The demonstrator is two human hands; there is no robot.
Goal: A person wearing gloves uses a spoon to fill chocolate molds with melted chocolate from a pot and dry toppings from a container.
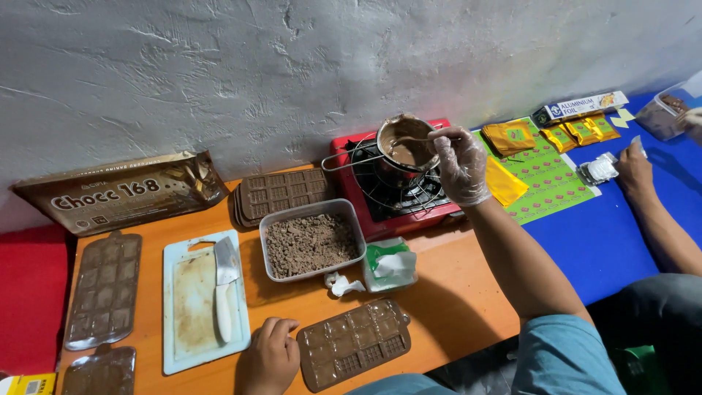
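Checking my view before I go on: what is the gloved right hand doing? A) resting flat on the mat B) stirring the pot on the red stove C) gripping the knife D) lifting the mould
B: the right hand holds a spoon in the pot on the red stove.

light: bright, even, from above | shadows: soft, short | focus: sharp | edges: slight wide-angle bend

Pretty cramped on the orange worktop [446, 292]: chopped-chocolate tub [311, 239], tissue pack [391, 265] and cutting board [203, 298] crowd the middle. Open lane runs front right of the brown mould [354, 342]. The red stove [398, 183] blocks the back wall.
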